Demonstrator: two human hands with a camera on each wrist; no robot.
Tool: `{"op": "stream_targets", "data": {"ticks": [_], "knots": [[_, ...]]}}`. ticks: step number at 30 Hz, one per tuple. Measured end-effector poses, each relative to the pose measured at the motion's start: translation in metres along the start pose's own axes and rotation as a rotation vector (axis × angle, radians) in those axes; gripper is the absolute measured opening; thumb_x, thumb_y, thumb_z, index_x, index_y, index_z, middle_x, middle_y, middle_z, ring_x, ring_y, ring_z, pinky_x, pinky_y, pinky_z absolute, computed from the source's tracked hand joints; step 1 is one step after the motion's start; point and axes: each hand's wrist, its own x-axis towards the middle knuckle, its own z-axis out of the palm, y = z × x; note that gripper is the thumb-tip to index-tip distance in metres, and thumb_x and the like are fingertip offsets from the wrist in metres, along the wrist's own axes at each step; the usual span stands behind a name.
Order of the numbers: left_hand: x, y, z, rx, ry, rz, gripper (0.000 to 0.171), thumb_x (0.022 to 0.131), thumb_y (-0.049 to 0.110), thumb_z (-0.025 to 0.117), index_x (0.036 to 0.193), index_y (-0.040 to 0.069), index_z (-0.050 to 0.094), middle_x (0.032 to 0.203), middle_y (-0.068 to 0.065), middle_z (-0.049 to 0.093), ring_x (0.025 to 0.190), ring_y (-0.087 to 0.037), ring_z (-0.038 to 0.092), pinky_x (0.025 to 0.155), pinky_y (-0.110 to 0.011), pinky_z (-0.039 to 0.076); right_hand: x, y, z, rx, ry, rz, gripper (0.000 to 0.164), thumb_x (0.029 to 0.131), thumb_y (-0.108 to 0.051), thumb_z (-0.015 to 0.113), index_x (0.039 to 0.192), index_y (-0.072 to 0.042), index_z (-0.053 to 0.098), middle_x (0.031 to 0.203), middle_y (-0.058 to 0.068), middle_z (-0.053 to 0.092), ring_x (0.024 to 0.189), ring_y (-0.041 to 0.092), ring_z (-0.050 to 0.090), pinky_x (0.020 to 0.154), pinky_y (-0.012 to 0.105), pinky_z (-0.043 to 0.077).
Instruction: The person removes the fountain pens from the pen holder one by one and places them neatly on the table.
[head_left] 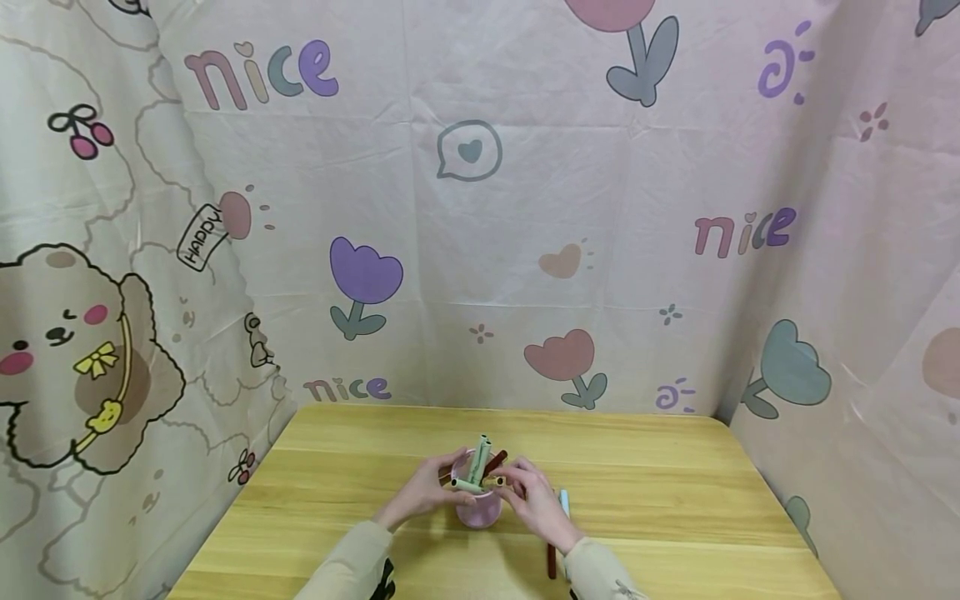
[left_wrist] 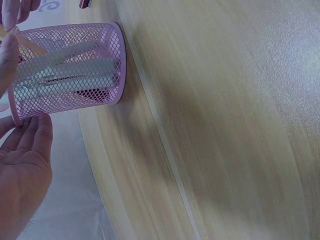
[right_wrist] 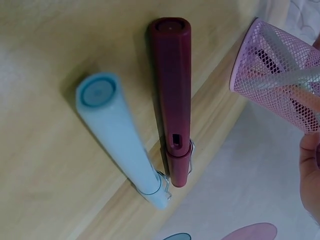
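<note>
A pink mesh pen holder (head_left: 478, 510) stands upright on the table, with pale green pens (head_left: 480, 460), a dark red pen (head_left: 495, 461) and a yellow pen (head_left: 498, 482) poking out of its top. My left hand (head_left: 423, 490) holds the pen holder near its rim, thumb on the near side and fingers on the far side. Over the right of the rim, my right hand (head_left: 534, 500) pinches the end of the yellow pen between thumb and fingers. Through the mesh (left_wrist: 75, 70), in the left wrist view, several pens show inside.
To the right of the pen holder, a light blue pen (right_wrist: 117, 135) and a dark red pen (right_wrist: 172, 90) lie side by side on the wooden table (head_left: 660, 492). Behind the table hangs a patterned cloth (head_left: 465, 233), which also covers both sides.
</note>
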Motion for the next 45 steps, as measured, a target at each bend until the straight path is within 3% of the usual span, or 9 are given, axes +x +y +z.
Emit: {"op": "stream_targets", "data": {"ticks": [8,18,23,27,32,35,41,45], "knots": [[0.0,0.0,0.0,0.027,0.003,-0.002,0.094,0.078,0.019,0.085,0.149,-0.013,0.033,0.149,-0.034,0.045,0.132,-0.049,0.053,0.11,-0.053,0.048,-0.002,0.0,0.002,-0.004,0.073,-0.045,0.025,0.087,-0.005,0.073,0.112,-0.009,0.074,0.091,-0.007,0.059,0.07,-0.006,0.042,0.057,0.011,0.043],[0.0,-0.001,-0.001,0.028,0.004,-0.003,0.094,0.078,0.019,0.086,0.149,-0.013,0.033,0.149,-0.034,0.045,0.132,-0.048,0.053,0.11,-0.053,0.049,-0.005,-0.002,0.002,0.017,0.254,-0.218,0.024,0.081,0.007,0.074,0.104,-0.002,0.073,0.094,0.0,0.062,0.071,-0.005,0.047,0.054,0.015,0.051],[0.0,0.0,-0.001,0.023,0.002,-0.006,0.093,0.078,0.019,0.085,0.149,-0.013,0.033,0.149,-0.033,0.046,0.132,-0.048,0.054,0.11,-0.053,0.049,-0.007,-0.005,0.0,0.066,0.316,-0.263,0.025,0.081,0.009,0.073,0.105,0.001,0.072,0.096,0.006,0.066,0.073,0.004,0.057,0.059,0.016,0.057],[0.0,0.0,-0.001,0.014,0.002,-0.016,0.093,0.079,0.019,0.085,0.149,-0.012,0.033,0.148,-0.033,0.046,0.131,-0.047,0.055,0.11,-0.052,0.05,-0.008,-0.01,-0.002,0.09,0.351,-0.258,0.029,0.08,0.012,0.072,0.106,-0.001,0.071,0.098,0.012,0.07,0.071,0.014,0.062,0.061,0.019,0.059],[0.0,0.0,-0.001,0.013,0.007,-0.02,0.092,0.079,0.018,0.085,0.149,-0.012,0.034,0.149,-0.033,0.046,0.131,-0.047,0.055,0.109,-0.051,0.05,-0.009,-0.014,-0.005,0.091,0.383,-0.257,0.03,0.077,0.02,0.069,0.104,0.006,0.069,0.093,0.02,0.07,0.067,0.025,0.063,0.058,0.025,0.06],[0.0,0.0,0.0,0.025,0.009,-0.014,0.092,0.079,0.017,0.085,0.149,-0.012,0.034,0.148,-0.034,0.046,0.131,-0.048,0.054,0.109,-0.051,0.05,-0.01,-0.014,-0.008,0.114,0.382,-0.246,0.027,0.081,0.017,0.068,0.105,0.005,0.069,0.093,0.018,0.071,0.066,0.022,0.063,0.057,0.025,0.06],[-0.001,0.002,0.0,0.026,0.009,-0.018,0.092,0.078,0.016,0.085,0.149,-0.013,0.033,0.149,-0.035,0.045,0.133,-0.049,0.052,0.11,-0.052,0.048,-0.014,-0.03,-0.018,0.161,0.404,-0.204,0.024,0.082,0.02,0.065,0.103,0.008,0.068,0.079,0.012,0.067,0.064,-0.003,0.052,0.046,0.017,0.05],[-0.002,0.002,0.0,0.024,0.009,-0.025,0.092,0.078,0.017,0.085,0.149,-0.012,0.033,0.149,-0.034,0.044,0.133,-0.05,0.051,0.111,-0.053,0.048,-0.015,-0.036,-0.023,0.199,0.419,-0.193,0.024,0.083,0.022,0.062,0.103,0.011,0.066,0.07,0.011,0.063,0.062,-0.006,0.05,0.041,0.015,0.045]]}}
